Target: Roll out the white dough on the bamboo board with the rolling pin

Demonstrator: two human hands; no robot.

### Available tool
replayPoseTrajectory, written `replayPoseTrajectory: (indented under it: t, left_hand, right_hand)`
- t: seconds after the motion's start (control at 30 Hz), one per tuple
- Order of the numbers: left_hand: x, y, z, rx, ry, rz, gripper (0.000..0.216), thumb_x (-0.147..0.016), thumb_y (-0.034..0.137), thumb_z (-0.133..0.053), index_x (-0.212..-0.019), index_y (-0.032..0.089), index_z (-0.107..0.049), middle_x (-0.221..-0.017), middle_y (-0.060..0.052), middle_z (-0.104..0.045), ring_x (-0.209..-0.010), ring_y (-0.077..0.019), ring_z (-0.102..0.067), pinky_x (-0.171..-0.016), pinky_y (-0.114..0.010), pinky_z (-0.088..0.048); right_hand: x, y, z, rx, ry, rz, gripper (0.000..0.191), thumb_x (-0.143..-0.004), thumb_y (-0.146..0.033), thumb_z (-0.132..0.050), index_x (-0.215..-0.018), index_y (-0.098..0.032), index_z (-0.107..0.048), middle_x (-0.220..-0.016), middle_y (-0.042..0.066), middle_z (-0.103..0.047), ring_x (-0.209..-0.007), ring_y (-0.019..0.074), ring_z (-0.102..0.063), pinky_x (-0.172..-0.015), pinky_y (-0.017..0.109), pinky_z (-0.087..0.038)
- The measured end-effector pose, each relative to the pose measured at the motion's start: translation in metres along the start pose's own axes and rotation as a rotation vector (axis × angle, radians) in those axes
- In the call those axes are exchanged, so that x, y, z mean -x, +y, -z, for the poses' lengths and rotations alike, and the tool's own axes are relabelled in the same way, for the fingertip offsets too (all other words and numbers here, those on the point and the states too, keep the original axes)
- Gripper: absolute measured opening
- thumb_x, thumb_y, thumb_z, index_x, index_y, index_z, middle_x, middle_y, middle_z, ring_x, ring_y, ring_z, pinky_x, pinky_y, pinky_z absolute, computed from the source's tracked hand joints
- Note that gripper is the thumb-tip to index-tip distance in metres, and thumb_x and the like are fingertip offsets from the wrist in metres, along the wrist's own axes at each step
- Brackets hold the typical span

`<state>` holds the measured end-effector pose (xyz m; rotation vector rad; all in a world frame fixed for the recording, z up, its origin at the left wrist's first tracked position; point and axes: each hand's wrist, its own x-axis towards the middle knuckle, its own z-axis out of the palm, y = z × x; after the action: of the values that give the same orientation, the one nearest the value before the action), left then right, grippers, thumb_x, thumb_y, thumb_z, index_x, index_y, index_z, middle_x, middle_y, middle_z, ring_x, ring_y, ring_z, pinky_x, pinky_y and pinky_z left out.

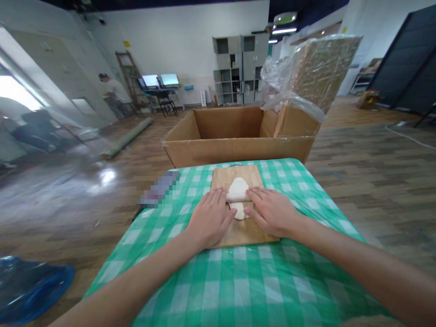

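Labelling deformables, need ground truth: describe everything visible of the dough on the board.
The dough is a white, matte, soft-looking piece, flattened, with an uneven outline. It lies around the middle of a wooden cutting board. A wider rounded lobe points away from the person, and a smaller bit shows nearer, between the hands. Fingers partly hide the middle, which may be folded. The left hand and right hand rest palm down, fingertips on the dough from either side.
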<state>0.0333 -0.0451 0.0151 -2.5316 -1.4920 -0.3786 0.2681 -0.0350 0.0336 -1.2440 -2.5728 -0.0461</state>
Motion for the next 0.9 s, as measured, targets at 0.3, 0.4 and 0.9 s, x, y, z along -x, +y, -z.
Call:
replayPoseTrajectory:
  t: [0.3,0.4,0.9]
  left_hand:
    - [-0.026,-0.006,0.005,0.066,0.03,0.078,0.032,-0.107,0.027,-0.031,-0.102,0.017,-0.061,-0.12,-0.013,-0.061,-0.106,-0.0245,-0.062,-0.095,-0.04,-0.051]
    - [-0.038,-0.008,0.0,0.027,-0.02,0.138,0.034,-0.107,0.028,-0.03,-0.099,0.017,-0.061,-0.116,-0.013,-0.06,-0.102,-0.0245,-0.063,-0.088,-0.039,-0.053]
    - [0.004,0.019,0.0,-0.01,-0.056,0.092,0.059,-0.106,0.04,-0.029,-0.155,0.006,-0.036,-0.165,-0.02,-0.034,-0.155,-0.0289,-0.028,-0.126,-0.047,-0.027]
  right_hand:
    - [-0.038,0.014,0.001,0.035,-0.018,-0.269,0.043,-0.107,-0.037,-0.039,-0.089,-0.018,-0.074,-0.099,0.01,-0.075,-0.092,0.022,-0.068,-0.076,0.031,-0.044]
    - [-0.049,0.017,-0.008,0.043,-0.09,-0.36,0.044,-0.106,-0.034,-0.039,-0.086,-0.016,-0.074,-0.097,0.014,-0.075,-0.088,0.0247,-0.069,-0.073,0.033,-0.045]
    - [-0.01,-0.009,-0.02,0.114,0.001,-0.165,0.06,-0.109,-0.038,-0.022,-0.143,-0.001,-0.054,-0.158,0.025,-0.043,-0.152,0.0361,-0.029,-0.118,0.05,-0.029]
